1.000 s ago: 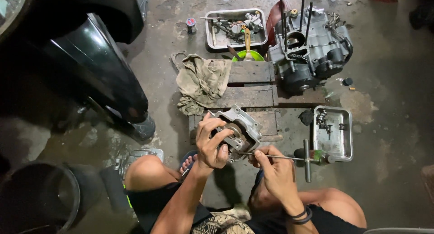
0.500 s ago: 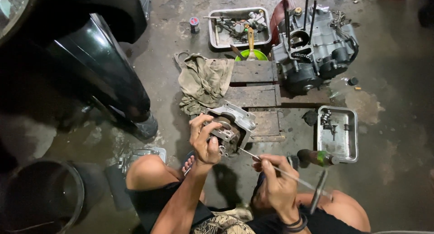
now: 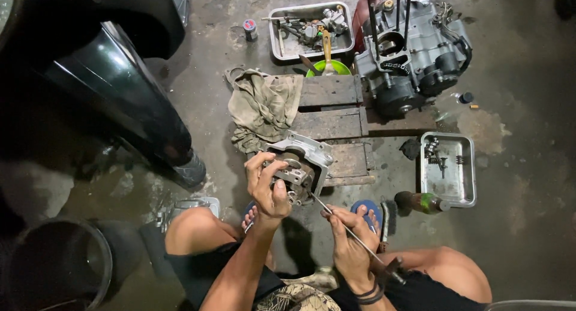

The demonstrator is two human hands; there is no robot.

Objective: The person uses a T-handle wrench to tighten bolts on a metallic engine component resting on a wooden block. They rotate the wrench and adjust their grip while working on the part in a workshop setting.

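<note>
Head view: a squatting person's two bare hands are seen from above, over a concrete floor (image 3: 516,227).
Left hand (image 3: 268,188): its grip is clamped around the near side of a grey metal engine part (image 3: 300,164), with the fingers curled over the top edge.
Engine part: it is held tilted just above the near end of a wooden pallet (image 3: 336,116), between the knees and the pallet.
Right hand (image 3: 351,239): its grip is closed around a long thin metal rod (image 3: 345,230), held near the middle.
Rod: it is slanted, its upper tip set against the underside of the engine part, its lower end reaching a dark handle by the right wrist.
Engine block (image 3: 414,59): it is stood at the far right end of the pallet, with long studs pointing up.
Rag (image 3: 264,107): a crumpled tan cloth is laid on the floor, touching the left edge of the pallet.
Near tray (image 3: 459,191): a square metal tray with a few small parts is placed on the floor to the right of the pallet.
Far tray (image 3: 282,47): a second metal tray full of parts is seen beyond the pallet, with a green bowl (image 3: 330,68) just beside it.
Green bottle (image 3: 423,202): it is laid on its side, touching the near tray's left rim.
Dark fender (image 3: 120,101): it is seen well apart to the left.
</note>
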